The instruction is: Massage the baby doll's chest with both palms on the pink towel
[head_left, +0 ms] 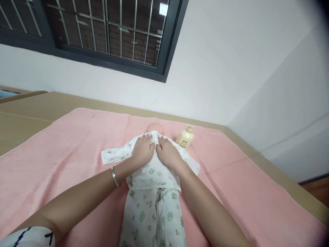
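Note:
A small white long-sleeved top (pixel 159 176) with green and brown prints lies over matching trousers (pixel 168 216). Past its collar shows the smooth rounded head (pixel 155 128) of what looks like a baby doll. My left hand (pixel 142 150) rests flat on the left side of the chest, fingers stretched toward the shoulder. On the other side my right hand (pixel 169 152) lies in the same way, and the two thumbs come close together at the middle front. The left sleeve (pixel 115 155) is spread out sideways; the right sleeve (pixel 192 163) is partly hidden behind my forearm.
A cream pump bottle (pixel 185 136) with a smiling-face print stands or leans near the right shoulder. Everything lies on a pink cloth (pixel 84 144) over a tan surface (pixel 31 116). Behind it are a white wall (pixel 205 61) and a dark-framed barred window (pixel 108 31).

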A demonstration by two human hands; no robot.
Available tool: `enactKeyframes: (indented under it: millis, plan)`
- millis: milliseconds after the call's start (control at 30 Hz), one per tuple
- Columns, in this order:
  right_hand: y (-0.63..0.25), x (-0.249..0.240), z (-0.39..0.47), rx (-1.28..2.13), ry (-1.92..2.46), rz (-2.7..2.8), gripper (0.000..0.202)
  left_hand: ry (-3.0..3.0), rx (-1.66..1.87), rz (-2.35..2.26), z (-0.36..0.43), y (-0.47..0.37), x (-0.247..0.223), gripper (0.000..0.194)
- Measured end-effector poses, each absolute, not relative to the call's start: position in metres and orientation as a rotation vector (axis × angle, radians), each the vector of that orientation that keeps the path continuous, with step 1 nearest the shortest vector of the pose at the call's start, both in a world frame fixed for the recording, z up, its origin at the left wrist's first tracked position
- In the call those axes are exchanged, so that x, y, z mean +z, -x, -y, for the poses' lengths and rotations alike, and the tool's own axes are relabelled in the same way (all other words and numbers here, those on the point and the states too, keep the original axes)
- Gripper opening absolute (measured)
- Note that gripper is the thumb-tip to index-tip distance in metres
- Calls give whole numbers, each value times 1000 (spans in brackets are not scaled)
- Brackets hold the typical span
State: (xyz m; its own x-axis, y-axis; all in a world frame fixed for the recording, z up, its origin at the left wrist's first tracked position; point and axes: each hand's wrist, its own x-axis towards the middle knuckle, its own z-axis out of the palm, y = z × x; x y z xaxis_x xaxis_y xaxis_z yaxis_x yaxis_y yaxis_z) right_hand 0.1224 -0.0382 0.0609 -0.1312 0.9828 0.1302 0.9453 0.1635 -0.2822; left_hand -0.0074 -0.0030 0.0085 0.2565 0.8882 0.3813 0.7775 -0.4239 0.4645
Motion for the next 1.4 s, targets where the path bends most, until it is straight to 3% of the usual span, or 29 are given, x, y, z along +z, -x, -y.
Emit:
enactKeyframes:
  millis: [567, 1400]
  plan:
    - [-133, 52, 23, 163, 1811, 2100, 43, -2332, 1011, -1575, 3, 7, 2, 46]
    - [-127, 53, 27, 94, 1862, 2116, 48, -2301, 1045, -1570, 6, 7, 4, 48]
